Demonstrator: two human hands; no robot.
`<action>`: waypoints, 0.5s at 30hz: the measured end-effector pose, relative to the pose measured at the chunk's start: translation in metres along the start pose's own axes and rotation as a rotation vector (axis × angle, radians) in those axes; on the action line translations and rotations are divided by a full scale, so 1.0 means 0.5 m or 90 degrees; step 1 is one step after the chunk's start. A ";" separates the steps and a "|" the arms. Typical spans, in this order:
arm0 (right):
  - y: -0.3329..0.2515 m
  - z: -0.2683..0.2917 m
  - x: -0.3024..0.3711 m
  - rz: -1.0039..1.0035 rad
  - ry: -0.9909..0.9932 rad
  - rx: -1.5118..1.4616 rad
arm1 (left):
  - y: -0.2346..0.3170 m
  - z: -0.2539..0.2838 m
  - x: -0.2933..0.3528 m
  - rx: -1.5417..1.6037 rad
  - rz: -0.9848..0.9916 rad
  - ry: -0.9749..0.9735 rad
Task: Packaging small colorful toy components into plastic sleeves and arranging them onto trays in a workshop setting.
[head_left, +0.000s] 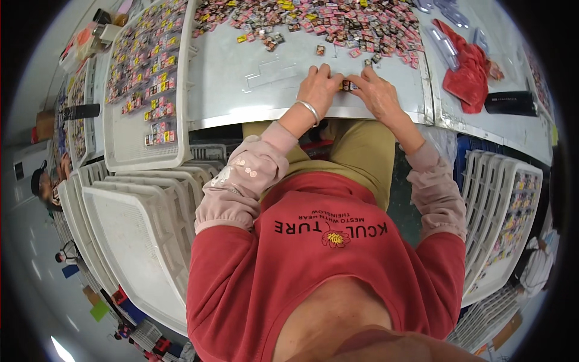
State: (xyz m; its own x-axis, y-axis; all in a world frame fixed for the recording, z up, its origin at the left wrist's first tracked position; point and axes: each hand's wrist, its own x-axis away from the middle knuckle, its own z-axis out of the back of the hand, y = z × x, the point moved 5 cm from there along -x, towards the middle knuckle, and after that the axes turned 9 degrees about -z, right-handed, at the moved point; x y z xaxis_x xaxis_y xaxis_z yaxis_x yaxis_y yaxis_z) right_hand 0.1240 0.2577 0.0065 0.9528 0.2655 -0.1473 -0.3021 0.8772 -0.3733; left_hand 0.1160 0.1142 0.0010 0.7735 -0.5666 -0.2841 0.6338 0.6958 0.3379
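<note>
My left hand (317, 90) and my right hand (377, 95) meet over the white table near its front edge. Between their fingertips is a short row of small dark and yellow printed blocks (346, 85), pinched from both sides. The fingers partly cover it, so how many blocks it holds is unclear. Just beyond my right fingers lies a small dark block (368, 63), and another loose block (320, 50) sits farther back. A clear plastic blister tray (271, 75) rests flat to the left of my left hand.
A heap of small pink, black and yellow blocks (338, 24) spreads across the table's far side. At left stands a white crate (120, 155) with rows of grouped blocks. Stacked crates (129, 232) flank me. A red cloth (467, 75) and black case (511, 103) lie right.
</note>
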 end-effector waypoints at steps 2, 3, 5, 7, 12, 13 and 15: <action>-0.009 0.004 -0.005 -0.018 -0.028 0.003 | -0.006 0.009 0.005 0.003 0.010 0.002; -0.013 0.007 -0.010 -0.015 -0.028 0.002 | -0.005 0.015 0.004 0.004 0.015 0.012; -0.023 0.010 -0.022 -0.009 -0.039 -0.017 | -0.015 0.033 0.004 0.002 0.023 0.022; -0.052 0.021 -0.049 0.020 -0.026 -0.028 | -0.031 0.077 0.007 -0.034 0.000 0.067; -0.170 -0.028 -0.142 0.133 0.015 -0.054 | -0.138 0.174 0.070 -0.092 0.039 0.074; -0.197 -0.048 -0.157 0.142 -0.009 -0.041 | -0.160 0.183 0.087 -0.087 0.050 0.077; -0.230 -0.080 -0.175 0.152 -0.034 -0.028 | -0.195 0.180 0.117 -0.087 0.080 0.058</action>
State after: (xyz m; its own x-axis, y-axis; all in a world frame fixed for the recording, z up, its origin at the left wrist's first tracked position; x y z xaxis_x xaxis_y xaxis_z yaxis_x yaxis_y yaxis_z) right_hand 0.0740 0.1178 0.0257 0.8539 0.4852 -0.1880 -0.5191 0.7689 -0.3732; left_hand 0.1002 -0.0263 0.0321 0.8390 -0.4329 -0.3297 0.5201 0.8160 0.2522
